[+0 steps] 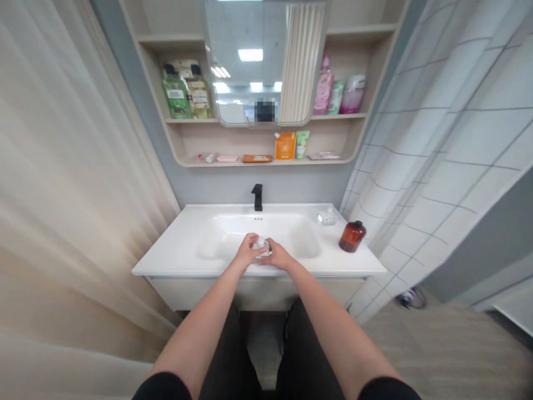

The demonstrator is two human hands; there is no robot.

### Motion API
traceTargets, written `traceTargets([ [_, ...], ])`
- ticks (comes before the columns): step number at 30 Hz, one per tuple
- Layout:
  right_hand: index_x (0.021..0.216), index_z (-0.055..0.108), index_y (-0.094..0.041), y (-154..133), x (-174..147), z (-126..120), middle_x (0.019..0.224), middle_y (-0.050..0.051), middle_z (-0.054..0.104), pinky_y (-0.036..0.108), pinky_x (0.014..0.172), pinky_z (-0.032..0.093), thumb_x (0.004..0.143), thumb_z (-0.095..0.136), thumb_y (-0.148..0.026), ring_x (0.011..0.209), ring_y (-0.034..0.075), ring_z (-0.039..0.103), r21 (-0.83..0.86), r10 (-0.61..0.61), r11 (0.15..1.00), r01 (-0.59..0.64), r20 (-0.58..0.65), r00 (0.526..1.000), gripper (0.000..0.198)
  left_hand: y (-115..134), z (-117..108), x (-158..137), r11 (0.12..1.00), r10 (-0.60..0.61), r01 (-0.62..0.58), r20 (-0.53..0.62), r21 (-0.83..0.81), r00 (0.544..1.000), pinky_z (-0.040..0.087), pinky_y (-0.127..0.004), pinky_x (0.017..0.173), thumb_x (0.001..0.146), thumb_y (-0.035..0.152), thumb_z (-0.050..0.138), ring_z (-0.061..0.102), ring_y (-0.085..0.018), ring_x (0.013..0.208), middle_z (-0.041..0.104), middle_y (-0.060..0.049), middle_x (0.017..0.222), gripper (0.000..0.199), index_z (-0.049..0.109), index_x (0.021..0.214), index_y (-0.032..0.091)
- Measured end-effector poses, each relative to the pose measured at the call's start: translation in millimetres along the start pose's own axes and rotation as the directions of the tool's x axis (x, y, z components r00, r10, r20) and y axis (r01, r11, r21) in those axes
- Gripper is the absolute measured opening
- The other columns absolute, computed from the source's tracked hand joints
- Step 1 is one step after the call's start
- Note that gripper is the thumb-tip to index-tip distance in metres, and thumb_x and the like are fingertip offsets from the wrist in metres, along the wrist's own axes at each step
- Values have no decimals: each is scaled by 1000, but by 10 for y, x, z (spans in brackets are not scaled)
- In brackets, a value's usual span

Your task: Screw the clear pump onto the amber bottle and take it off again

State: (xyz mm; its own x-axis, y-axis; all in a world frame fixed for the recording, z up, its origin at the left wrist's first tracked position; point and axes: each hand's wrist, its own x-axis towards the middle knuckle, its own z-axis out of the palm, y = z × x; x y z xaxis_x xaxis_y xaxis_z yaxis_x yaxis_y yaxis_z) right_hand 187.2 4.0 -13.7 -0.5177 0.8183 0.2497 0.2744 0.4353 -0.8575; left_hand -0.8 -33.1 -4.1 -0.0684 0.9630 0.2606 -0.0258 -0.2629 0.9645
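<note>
A small clear bottle [261,248] with a whitish top is held between both hands over the front rim of the white sink [306,233]. My left hand [247,251] wraps its left side, with fingers near the top. On the right side, my right hand [278,255] is closed round it. The fingers partly cover the bottle, so its label and contents cannot be made out. To the right on the counter stand another clear bottle or container [326,216] and a brown bottle with a black cap [352,236].
Behind the sink rises a black faucet [258,198]. Above it, a shelf unit [187,161] holds toiletries, including an orange pouch [285,146] and a green bottle [175,93], around a mirror [250,66]. Curtains hang at left [83,166] and right [400,139].
</note>
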Motion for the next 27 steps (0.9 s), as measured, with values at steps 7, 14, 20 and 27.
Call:
traceTargets([
  [7, 126, 64, -22, 2, -17, 3, 108, 3, 76, 35, 86, 53, 62, 103, -38, 92, 23, 68, -37, -1, 999, 0, -2, 1000, 77, 57, -2, -49, 999, -14, 11, 60, 49, 998, 54, -39, 96, 78, 54, 87, 71, -26, 99, 79, -8, 104, 46, 80, 107, 19],
  [14, 120, 65, -23, -61, -61, -13, 103, 2, 76, 34, 83, 54, 59, 104, -34, 89, 22, 68, -81, 41, 996, -42, -24, 999, 74, 271, -24, 43, 952, 101, -85, -40, 293, 994, 54, -40, 96, 76, 48, 88, 71, -27, 96, 78, -7, 97, 29, 79, 88, 22],
  [20, 124, 64, -24, -91, -70, -23, 106, 1, 76, 34, 83, 53, 59, 105, -37, 89, 22, 69, -48, 46, 998, -46, 4, 999, 78, 680, -104, 205, 846, 151, -178, 94, 502, 984, 54, -37, 84, 72, 38, 92, 65, -24, 77, 73, -5, 80, 19, 80, 78, 24],
  [27, 121, 64, -26, -98, -87, -15, 96, -3, 73, 33, 80, 53, 56, 105, -33, 86, 22, 69, -15, 96, 995, -96, -15, 995, 77, 887, -170, 178, 849, 110, -135, 79, 511, 991, 54, -38, 84, 76, 32, 86, 69, -25, 78, 80, -5, 87, 31, 87, 106, 25],
])
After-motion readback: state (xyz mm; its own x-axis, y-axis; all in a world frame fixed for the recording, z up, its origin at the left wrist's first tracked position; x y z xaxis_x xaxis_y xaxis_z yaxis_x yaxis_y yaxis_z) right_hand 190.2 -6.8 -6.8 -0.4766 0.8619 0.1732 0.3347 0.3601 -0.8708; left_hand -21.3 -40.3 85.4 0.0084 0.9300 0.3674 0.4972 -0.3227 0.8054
